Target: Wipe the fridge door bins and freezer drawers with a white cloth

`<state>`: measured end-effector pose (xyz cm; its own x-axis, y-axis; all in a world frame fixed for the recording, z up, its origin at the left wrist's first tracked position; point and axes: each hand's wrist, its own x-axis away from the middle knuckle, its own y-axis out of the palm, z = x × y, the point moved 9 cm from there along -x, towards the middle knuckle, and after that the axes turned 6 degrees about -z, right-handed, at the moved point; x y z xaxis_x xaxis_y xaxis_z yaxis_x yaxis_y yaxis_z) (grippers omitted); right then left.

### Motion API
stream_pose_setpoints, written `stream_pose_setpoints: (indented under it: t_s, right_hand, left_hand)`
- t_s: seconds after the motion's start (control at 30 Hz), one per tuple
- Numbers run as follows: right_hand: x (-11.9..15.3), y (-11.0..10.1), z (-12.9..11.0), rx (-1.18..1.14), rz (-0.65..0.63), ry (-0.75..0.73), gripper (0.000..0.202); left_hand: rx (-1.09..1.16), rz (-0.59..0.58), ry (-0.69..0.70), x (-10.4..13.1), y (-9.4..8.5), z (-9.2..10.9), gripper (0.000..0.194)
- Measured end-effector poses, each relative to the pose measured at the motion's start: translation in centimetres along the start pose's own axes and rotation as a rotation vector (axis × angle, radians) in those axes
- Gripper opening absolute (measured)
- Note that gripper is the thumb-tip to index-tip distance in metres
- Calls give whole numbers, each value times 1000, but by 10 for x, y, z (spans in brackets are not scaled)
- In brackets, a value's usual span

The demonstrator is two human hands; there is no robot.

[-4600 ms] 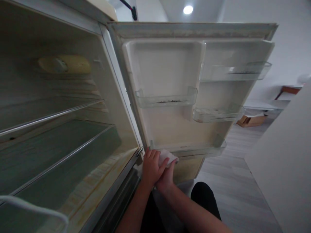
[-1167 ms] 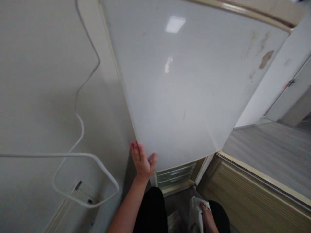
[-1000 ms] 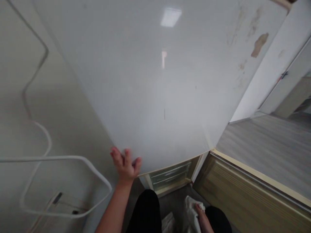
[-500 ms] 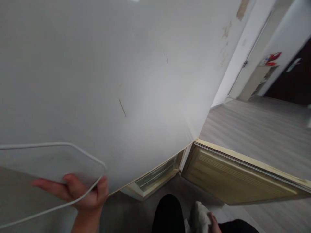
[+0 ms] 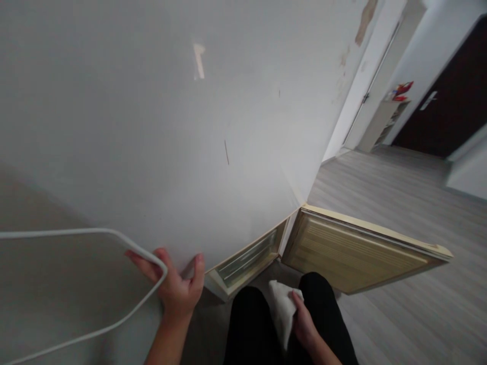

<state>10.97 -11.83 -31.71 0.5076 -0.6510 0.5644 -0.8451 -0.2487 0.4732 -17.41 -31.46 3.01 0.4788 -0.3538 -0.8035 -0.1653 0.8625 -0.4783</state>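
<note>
White cloth in right hand near open compartment, pale lines inside

Dk door w/ silver handle. Just L of dk door: sm. shelf unit w/ red stuff on top, white wall above. Grey wood-look flr runs up to dk door.

Splayed left hand, curled right hand
</note>
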Motion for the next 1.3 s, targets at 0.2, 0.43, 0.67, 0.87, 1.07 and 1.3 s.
stream_pose_setpoints:
  t_s: [0.2, 0.43, 0.67, 0.87, 1.07, 1.3]
  right_hand:
    - [-24, 6, -48, -81, -186, 121, 61]
    - [-64, -5, -58, 105, -237, -16, 64]
    - [-61, -3, -109, 1185, -349, -651, 51]
    - [-44, -95, -103, 1391, -326, -699, 44]
    - [-40, -172, -101, 1301, -233, -596, 39]
    - [-69, -138, -153, 1466, -185, -772, 43]
  left_hand:
    - [133, -101, -322, 99, 41, -5, 90]
    - [838, -312, -1035, 254, 158, -7, 67]
    - [926, -116, -1281, 234, 186, -22, 33]
    - [1033, -97, -1380, 194, 255, -27, 26]
    - [1305, -1, -1429, 166, 304, -18, 15]
    - [1353, 205, -1487, 155, 306, 0, 12]
